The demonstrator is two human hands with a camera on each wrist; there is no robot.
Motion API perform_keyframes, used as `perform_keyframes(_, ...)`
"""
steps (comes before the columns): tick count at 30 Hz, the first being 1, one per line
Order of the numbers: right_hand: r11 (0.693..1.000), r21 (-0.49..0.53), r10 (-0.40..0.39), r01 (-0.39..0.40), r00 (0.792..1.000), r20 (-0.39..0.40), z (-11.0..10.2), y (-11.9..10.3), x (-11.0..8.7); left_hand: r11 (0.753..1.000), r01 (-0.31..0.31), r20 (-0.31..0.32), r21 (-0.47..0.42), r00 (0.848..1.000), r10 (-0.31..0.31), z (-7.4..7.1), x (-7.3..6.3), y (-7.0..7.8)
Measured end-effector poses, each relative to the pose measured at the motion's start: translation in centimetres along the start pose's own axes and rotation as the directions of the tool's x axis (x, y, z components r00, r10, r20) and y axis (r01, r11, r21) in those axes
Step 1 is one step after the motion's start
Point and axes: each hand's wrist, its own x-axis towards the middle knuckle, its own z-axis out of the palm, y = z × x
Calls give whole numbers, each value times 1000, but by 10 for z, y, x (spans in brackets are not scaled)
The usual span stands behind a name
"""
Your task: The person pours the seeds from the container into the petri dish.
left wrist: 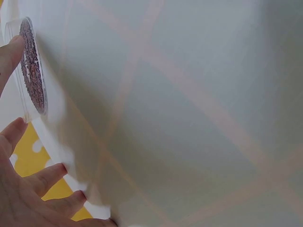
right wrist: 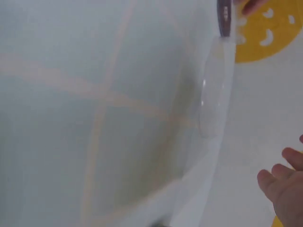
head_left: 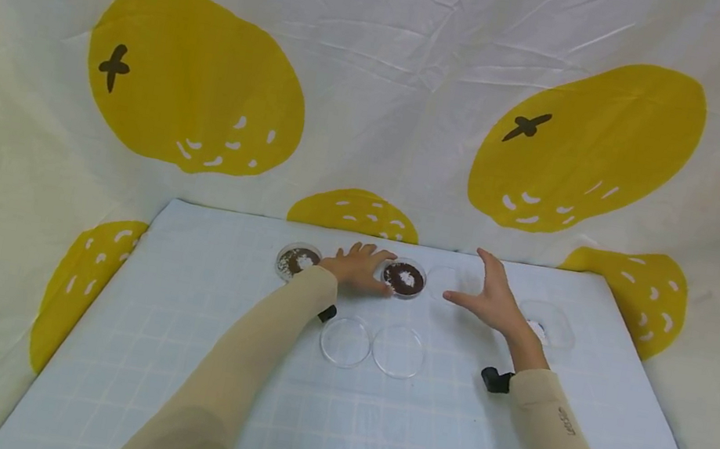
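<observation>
A round clear petri dish (head_left: 404, 279) of dark brown granules with a white heap on top lies at the back of the table. My left hand (head_left: 360, 266) is at its left side, thumb and index finger spread at the rim; in the left wrist view the thumb (left wrist: 10, 54) overlaps the dish's side. Left of that hand lies another petri dish (head_left: 297, 260), with brown and white contents, partly hidden by the sleeve. My right hand (head_left: 490, 294), thumb and fingers spread wide and holding nothing, hovers just right of an uncovered-looking clear round dish (head_left: 442, 280).
Nearer the front, two clear round dishes or lids (head_left: 346, 343) lie side by side. A clear plastic box (head_left: 552, 326) with something white inside stands right of the right hand, partly behind the wrist. A patterned cloth (head_left: 389, 134) hangs behind the table.
</observation>
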Motion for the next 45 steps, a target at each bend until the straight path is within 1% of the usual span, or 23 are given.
perform_keyframes(3,1000,6,14,-14,1000,9,8,7,6,1000,0,0,2,1000,0,0,1,0)
perform_keyframes(7,997,27,69,-70,997,25,14,10,11,1000,-9,-10,9,1000,9,1,1,-1)
perform_keyframes(12,987,63,143,-147,988,59,18,14,14,1000,-21,-14,12,1000,21,1,1,-2)
perform_keyframes(16,982,61,175,-181,981,89,22,20,17,1000,-17,-14,17,1000,17,2,1,-3)
perform_keyframes(21,984,26,172,-176,979,110,27,22,19,1000,-9,-15,26,1000,9,2,2,-3)
perform_keyframes(30,986,-47,162,-158,981,102,32,22,18,1000,-8,-12,17,1000,9,2,-3,-1)
perform_keyframes(35,980,-121,174,-160,978,113,32,23,18,1000,-6,-6,10,1000,6,2,-3,0)
perform_keyframes(39,976,-159,169,-151,980,109,32,26,19,1000,-9,-8,13,1000,9,2,-1,-1)
perform_keyframes(45,974,-187,151,-130,983,104,30,29,21,1000,-13,-9,21,1000,13,3,4,-3)
